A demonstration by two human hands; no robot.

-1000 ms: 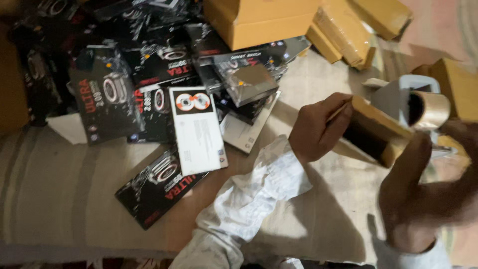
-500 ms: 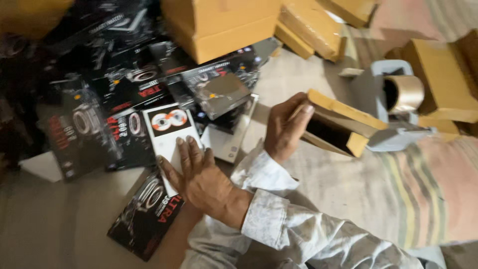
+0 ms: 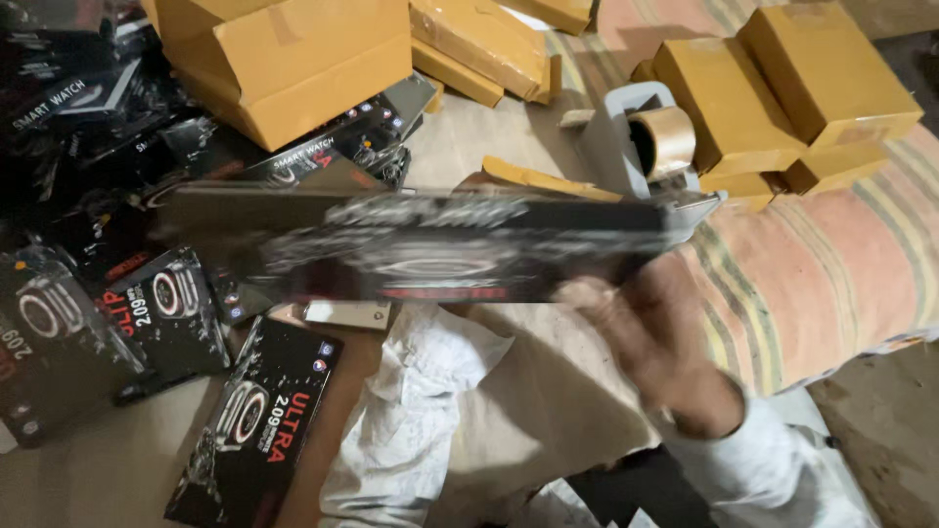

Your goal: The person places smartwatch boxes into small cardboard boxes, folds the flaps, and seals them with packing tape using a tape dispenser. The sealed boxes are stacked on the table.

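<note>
A striped cloth [image 3: 831, 264] in pink, yellow and grey covers the surface, which looks like a floor mat or bedding; bare floor shows beyond its lower right edge. The landmark here is a grey tape dispenser [image 3: 641, 137] holding a roll of brown tape, standing upper centre.

Just below the tape dispenser, a long black product box [image 3: 430, 244] stretches across the middle of the view, blurred by motion. The right hand [image 3: 650, 337] grips its right end from beneath, fingers curled around the edge. The left hand is hidden behind the black box; only its white sleeve [image 3: 411, 420] shows, running down from the box, so I cannot tell how that hand is set. A yellow-brown cardboard carton's edge [image 3: 548, 181] peeks out above the black box, left of the tape dispenser.

Right of the tape dispenser, sealed brown cartons [image 3: 782, 88] sit stacked together. Up and left of it, a large open brown carton [image 3: 293, 59] and flat brown packets [image 3: 479, 44] crowd the top edge. Far left of the dispenser lies a heap of black watch boxes [image 3: 147, 293]; one flat black box [image 3: 259, 420] lies apart, lower left.

Open cloth remains below the dispenser, between the sleeve and the right hand.
</note>
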